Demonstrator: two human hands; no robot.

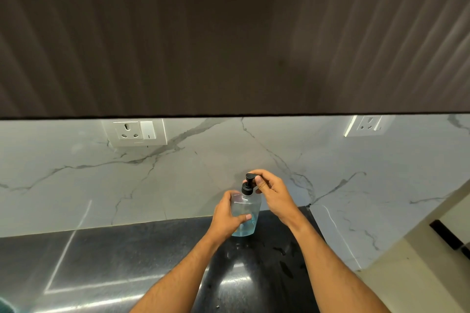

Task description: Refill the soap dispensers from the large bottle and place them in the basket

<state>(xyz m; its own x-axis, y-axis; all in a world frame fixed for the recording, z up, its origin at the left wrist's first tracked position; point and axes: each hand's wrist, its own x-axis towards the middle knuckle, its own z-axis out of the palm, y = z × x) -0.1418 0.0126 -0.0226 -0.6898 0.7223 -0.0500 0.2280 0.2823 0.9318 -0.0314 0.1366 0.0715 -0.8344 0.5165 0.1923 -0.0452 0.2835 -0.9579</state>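
Observation:
A clear soap dispenser (248, 213) with a little blue liquid at its bottom stands on the black counter (127, 256) near the marble wall. My left hand (229, 216) grips its body from the left side. My right hand (269, 190) holds the black pump head (248, 184) on top, fingers curled round the nozzle. The large bottle and the basket are out of view.
A dark cabinet (229, 33) hangs overhead, close above the work area. Two wall sockets (138, 131) (366, 124) sit on the marble backsplash. Wet drops (279, 251) lie on the counter right of my arms. A teal edge (5, 306) shows at bottom left.

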